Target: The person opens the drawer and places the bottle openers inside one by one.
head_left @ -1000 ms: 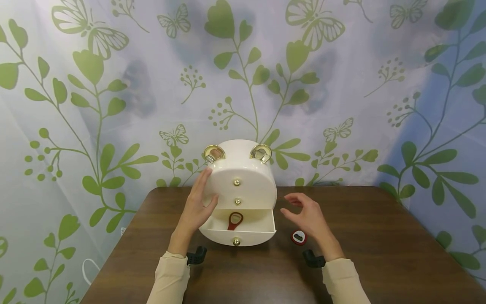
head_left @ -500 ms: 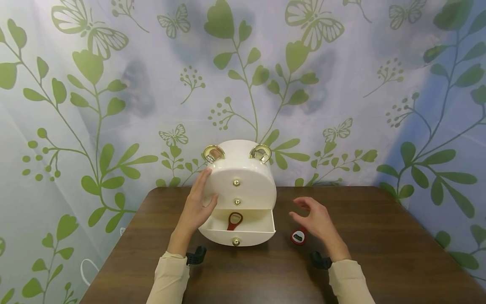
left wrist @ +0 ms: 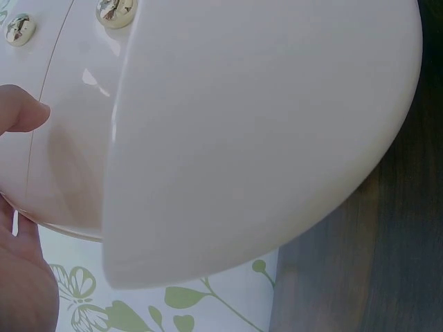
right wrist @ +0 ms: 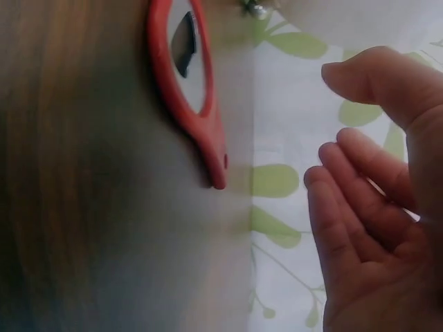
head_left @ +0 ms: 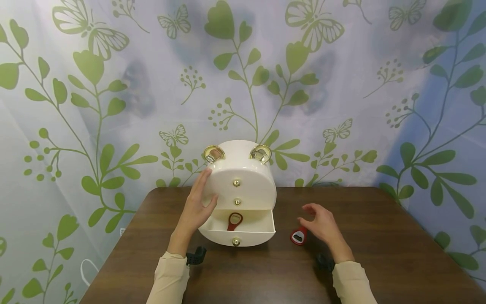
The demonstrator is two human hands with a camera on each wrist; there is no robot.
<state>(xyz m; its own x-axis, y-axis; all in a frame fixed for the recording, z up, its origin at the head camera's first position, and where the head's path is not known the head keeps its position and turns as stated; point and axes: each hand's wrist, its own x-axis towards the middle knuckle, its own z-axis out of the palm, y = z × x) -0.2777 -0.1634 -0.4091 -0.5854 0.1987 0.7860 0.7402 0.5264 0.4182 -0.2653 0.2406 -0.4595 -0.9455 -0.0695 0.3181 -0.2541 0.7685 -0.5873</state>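
Observation:
A white drawer cabinet [head_left: 241, 185] with gold ears and knobs stands on the table, its bottom drawer [head_left: 243, 236] pulled out. Inside that drawer lies a red bottle opener [head_left: 235, 220]. My left hand [head_left: 195, 211] rests along the cabinet's left side, fingers extended and thumb toward the front; the left wrist view shows the thumb [left wrist: 24, 111] near the seam between drawer fronts. A second red bottle opener [head_left: 298, 237] lies on the table to the cabinet's right. My right hand [head_left: 322, 223] hovers close by it, thumb and fingers apart, holding nothing; the right wrist view shows a gap to the opener's handle [right wrist: 211, 159].
The brown wooden table [head_left: 243, 278] extends on both sides of the cabinet. Behind it hangs a white cloth [head_left: 152, 84] printed with green leaves and butterflies. A white cable loop [head_left: 85, 270] shows beyond the table's left edge.
My right hand has moved right and down, away from the cabinet, and more of the table opener's handle now shows. My left hand and the cabinet have stayed where they were.

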